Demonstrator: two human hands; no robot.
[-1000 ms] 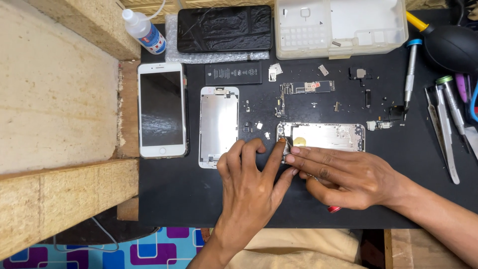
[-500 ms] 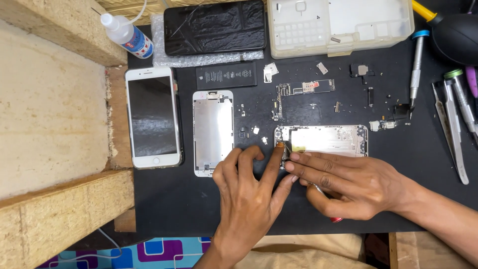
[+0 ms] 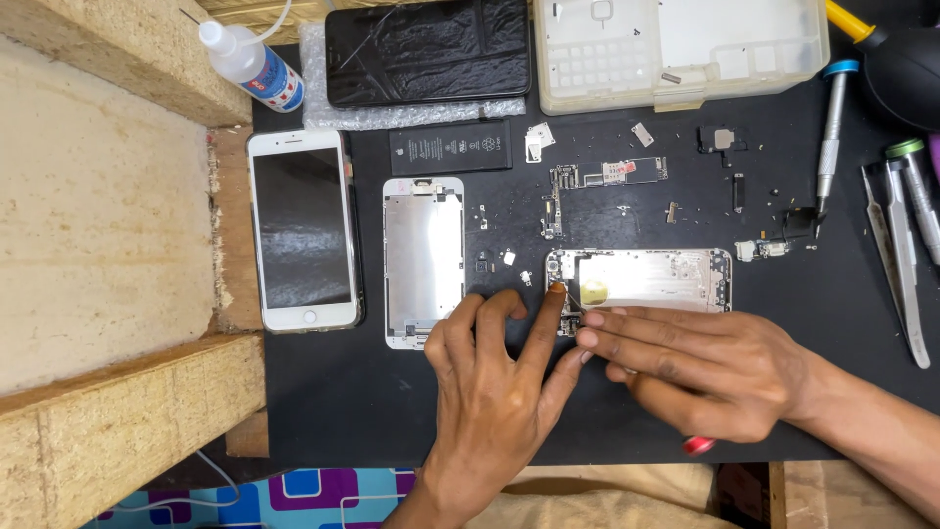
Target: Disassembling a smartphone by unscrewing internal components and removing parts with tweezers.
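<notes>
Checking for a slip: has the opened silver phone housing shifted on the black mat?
No. The opened silver phone housing keeps its spot beside the bare silver screen frame; only the camera moved.

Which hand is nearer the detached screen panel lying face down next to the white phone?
Left. The left hand lies just below and right of the screen panel, its fingers by the panel's lower corner. The right hand is farther right, at the open phone housing.

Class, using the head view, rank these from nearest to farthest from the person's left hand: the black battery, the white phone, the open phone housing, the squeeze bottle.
1. open phone housing, at the left hand fingertips.
2. black battery, above.
3. white phone, leftward; close to the battery's rank.
4. squeeze bottle, top left.
</notes>
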